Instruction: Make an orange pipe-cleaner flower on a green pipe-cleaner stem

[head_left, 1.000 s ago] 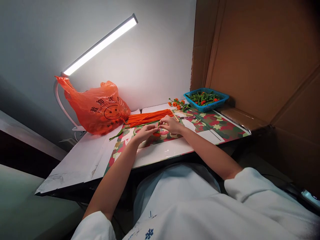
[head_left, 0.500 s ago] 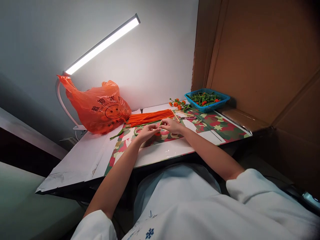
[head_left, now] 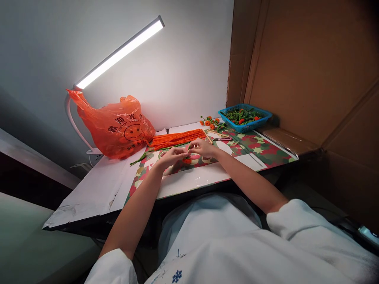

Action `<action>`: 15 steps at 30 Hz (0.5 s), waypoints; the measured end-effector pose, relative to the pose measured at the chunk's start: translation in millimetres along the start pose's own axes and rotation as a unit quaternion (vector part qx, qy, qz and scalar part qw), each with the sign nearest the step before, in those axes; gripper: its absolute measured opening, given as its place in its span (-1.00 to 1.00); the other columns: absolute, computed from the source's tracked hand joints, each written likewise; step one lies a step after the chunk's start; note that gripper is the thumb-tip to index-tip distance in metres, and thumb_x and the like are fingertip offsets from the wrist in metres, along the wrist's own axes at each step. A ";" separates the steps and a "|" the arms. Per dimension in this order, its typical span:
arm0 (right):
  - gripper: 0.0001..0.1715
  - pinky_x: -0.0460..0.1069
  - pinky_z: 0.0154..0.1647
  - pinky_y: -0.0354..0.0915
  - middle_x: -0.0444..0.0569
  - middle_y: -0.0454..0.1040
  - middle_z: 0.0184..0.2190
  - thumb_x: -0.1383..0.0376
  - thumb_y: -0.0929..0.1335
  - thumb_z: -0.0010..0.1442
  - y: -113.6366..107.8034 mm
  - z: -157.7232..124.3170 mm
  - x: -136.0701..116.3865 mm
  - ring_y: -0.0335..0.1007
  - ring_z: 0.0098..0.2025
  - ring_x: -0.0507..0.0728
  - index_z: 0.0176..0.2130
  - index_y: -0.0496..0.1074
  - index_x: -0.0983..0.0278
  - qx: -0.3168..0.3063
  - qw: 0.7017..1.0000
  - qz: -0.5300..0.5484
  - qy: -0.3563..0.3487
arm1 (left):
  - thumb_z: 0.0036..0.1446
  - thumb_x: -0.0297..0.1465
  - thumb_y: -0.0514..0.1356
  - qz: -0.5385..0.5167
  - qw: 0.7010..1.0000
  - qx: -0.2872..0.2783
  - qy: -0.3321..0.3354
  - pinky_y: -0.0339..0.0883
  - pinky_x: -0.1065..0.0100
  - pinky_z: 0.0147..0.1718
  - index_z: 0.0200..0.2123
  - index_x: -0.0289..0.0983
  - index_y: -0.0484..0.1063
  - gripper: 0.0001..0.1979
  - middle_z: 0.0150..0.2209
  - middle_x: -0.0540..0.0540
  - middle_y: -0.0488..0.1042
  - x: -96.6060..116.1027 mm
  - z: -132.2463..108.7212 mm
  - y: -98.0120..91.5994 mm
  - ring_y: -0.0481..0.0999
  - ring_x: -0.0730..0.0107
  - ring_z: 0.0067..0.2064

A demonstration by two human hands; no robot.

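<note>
A brown cardboard wall [head_left: 310,67] fills the right side, and a white table [head_left: 97,189] runs from it to the left below a pale back wall. An orange plastic bag [head_left: 118,126] with a smiling face printed on it slumps at the table's far left. A lit lamp bar [head_left: 118,51] slants above the bag. A camouflage mat with stars [head_left: 260,152] covers the table's middle and right.

A bundle of orange pipe cleaners [head_left: 174,139] lies on the mat's far edge, just beyond the hands. A blue basket [head_left: 245,128] of green and red bits sits in the far right corner against the cardboard. A sprig of orange berries [head_left: 211,123] lies just left of the basket. A green stem [head_left: 139,159] lies near the bag's foot.

The person's bare forearms reach forward from white sleeves. The left hand [head_left: 171,156] and right hand [head_left: 203,146] meet fingertip to fingertip over the middle of the mat. Both are closed in a narrow pinch on a small orange piece [head_left: 187,160], which sits between and just under the fingers, close to the mat. Its exact shape is too small to tell.
</note>
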State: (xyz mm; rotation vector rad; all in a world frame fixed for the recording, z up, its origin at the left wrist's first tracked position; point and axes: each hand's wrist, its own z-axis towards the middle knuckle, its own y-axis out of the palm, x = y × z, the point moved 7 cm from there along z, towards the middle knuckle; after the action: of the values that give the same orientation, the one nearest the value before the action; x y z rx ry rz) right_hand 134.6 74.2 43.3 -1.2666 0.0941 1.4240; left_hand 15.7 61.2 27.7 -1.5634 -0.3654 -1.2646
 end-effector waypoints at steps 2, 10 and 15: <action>-0.80 -0.06 -0.30 0.17 -0.08 0.45 -0.47 0.26 0.33 0.13 1.4 0.6 2.0 0.27 -0.39 0.03 -0.43 0.46 0.34 -0.010 1.000 0.013 0.001 | -0.03 -0.07 0.27 -0.034 0.999 -0.022 -0.005 0.26 0.35 -0.37 -0.41 -0.31 0.56 -0.62 -0.43 -0.13 0.52 -2.8 0.0 -0.5 0.44 0.34 -0.36; -0.76 -0.08 -0.37 0.11 -0.10 0.40 -0.52 0.26 0.30 0.16 -4.7 2.0 12.5 0.21 -0.45 0.01 -0.43 0.45 0.35 0.066 0.997 -0.019 0.037 | 0.05 -0.03 0.18 0.001 0.998 0.055 -0.030 0.24 0.38 -0.38 -0.29 -0.32 0.58 -0.54 -0.34 -0.14 0.56 -2.1 2.4 -6.6 0.45 0.34 -0.34; -0.78 -0.08 -0.38 0.07 -0.09 0.39 -0.52 0.26 0.32 0.13 -6.9 -0.7 12.2 0.20 -0.41 0.02 -0.46 0.45 0.35 0.103 0.990 -0.078 0.065 | -0.03 -0.09 0.26 0.102 0.984 0.145 0.017 0.24 0.41 -0.39 -0.46 -0.32 0.52 -0.64 -0.47 -0.06 0.52 -0.2 7.7 -6.0 0.43 0.40 -0.42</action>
State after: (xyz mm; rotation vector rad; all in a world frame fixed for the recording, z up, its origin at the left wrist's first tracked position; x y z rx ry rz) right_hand 143.3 84.1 38.4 -1.1683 0.2196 1.1666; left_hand 15.2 70.3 31.4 -1.2942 -0.3419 -1.0272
